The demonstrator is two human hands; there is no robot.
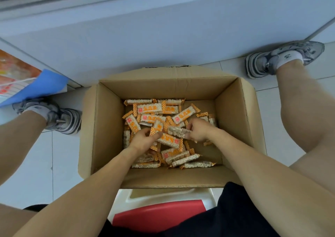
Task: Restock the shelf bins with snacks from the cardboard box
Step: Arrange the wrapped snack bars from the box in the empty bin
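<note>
Both hands work inside the cardboard box (108,128) on the tiled floor (36,164). The left hand (145,140) curls around orange-wrapped snack bars (150,109); the right hand (198,130) pinches one clear-sided bar (176,131). Risk: the loose, slick wrappers may slide from an overfull grip on the lift. A pale cabinet base (163,28) stands behind; no shelf bins are visible.

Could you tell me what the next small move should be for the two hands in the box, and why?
Probably lift both hands straight up out of the cardboard box. The left hand and the right hand each already grip snack bars, and many more lie loose below, so the handfuls look ready to carry to the bins, which are not in view.
</note>
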